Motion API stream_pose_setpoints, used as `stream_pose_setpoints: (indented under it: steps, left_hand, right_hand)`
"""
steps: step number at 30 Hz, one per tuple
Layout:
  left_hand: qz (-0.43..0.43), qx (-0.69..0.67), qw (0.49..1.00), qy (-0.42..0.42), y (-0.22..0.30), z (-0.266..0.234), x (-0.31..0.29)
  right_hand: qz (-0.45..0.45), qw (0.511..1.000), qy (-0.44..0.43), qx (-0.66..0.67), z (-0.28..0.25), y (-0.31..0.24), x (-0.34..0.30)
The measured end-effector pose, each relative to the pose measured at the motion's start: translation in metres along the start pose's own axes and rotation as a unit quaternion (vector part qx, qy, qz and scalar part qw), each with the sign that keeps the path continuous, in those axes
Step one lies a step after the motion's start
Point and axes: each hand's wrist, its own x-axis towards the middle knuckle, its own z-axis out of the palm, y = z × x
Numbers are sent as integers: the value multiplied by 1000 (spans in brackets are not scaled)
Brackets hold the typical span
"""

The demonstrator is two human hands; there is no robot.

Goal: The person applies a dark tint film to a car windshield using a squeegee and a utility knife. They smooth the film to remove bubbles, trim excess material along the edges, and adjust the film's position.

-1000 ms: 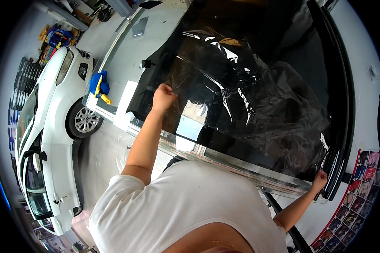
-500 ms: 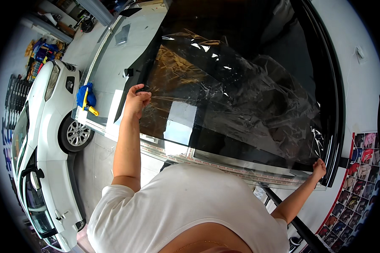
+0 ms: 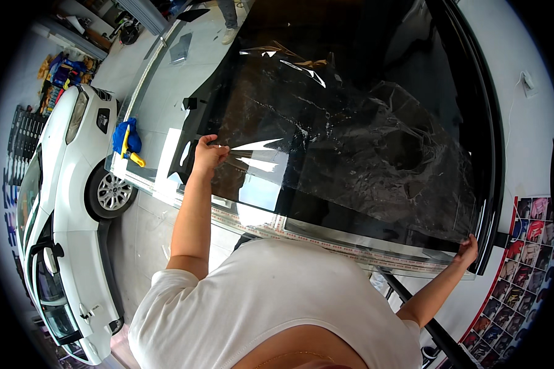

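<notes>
Glass work table (image 3: 166, 92) filling the frame's upper middle

A dark tint film (image 3: 351, 141) is lying across it; a blue cloth (image 3: 125, 136) is sitting at its left edge.

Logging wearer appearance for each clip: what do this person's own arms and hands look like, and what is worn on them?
Both arms are bare from the short sleeves of a white T-shirt down. The left hand and right hand are ungloved. No watch, bracelet or ring can be made out, though the right hand is small near the picture's edge, so fine details there cannot be told.
</notes>
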Motion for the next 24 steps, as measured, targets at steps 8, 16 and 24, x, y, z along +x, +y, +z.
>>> stream_pose_setpoints:
  steps: [8,16,24]
  left_hand:
    - [77,145,986,23,-9,7,1]
    - [10,59,998,6,4,6,-7]
    - [54,224,972,36,5,1,-2]
  right_hand:
    - [-28,999,35,24,15,-3,-10]
    - [-21,992,-12,125,-4,-2,7]
    - [-38,998,-34,29,7,-19,-17]
